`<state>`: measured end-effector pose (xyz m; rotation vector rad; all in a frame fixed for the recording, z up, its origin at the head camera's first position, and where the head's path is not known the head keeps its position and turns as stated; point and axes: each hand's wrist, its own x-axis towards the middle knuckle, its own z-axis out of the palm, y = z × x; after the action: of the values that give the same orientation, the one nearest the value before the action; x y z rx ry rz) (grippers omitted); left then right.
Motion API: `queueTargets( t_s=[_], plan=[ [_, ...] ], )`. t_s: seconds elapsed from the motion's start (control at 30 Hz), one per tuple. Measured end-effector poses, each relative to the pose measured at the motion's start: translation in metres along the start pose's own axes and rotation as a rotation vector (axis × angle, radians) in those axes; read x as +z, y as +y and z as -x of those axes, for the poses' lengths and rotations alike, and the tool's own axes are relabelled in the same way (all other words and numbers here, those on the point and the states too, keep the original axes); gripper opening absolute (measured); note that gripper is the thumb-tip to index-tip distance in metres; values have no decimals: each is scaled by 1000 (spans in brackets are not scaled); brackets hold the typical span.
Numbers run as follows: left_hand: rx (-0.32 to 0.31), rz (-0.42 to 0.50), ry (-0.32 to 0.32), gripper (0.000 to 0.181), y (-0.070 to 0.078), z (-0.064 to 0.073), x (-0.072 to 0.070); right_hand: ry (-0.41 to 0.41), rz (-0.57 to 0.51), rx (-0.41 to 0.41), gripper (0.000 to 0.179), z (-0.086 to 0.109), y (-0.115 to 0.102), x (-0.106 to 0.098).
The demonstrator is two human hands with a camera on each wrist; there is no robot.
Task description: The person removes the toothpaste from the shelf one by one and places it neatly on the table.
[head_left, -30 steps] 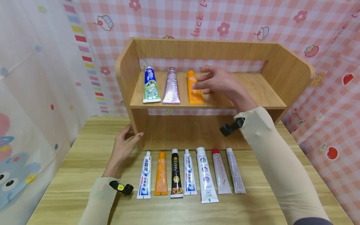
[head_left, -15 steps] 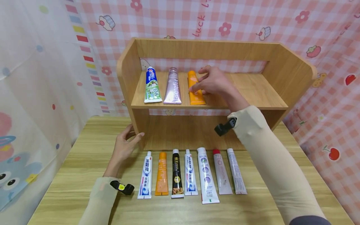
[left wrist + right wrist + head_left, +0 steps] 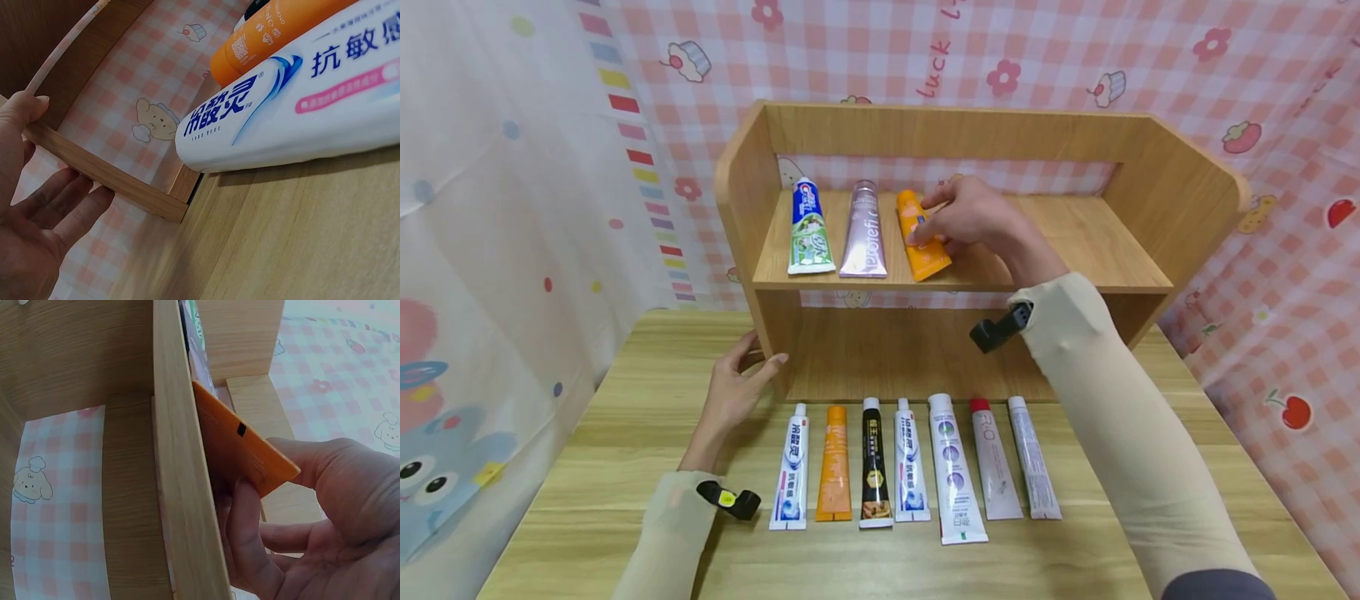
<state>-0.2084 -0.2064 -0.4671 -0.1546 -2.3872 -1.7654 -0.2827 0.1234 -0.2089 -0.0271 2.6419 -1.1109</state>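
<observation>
In your pinching right hand [image 3: 976, 215]: orange plastic tube [image 3: 928, 261], likely light, pliable, best held mid-body; left hand [image 3: 733, 387] gripping brown wooden shelf [image 3: 955, 132].

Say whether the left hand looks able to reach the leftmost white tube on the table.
Likely yes: the leftmost white tube lies near the left hand, with nothing visible between them, though its grip on the shelf's side panel must come off first.
</observation>
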Motion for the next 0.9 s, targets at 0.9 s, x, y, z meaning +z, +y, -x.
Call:
queueTargets(
  t_s=[0.9],
  plan=[
    [-36, 0, -21, 63, 4, 1, 1, -58, -105, 10, 66, 4, 7, -5]
  ],
)
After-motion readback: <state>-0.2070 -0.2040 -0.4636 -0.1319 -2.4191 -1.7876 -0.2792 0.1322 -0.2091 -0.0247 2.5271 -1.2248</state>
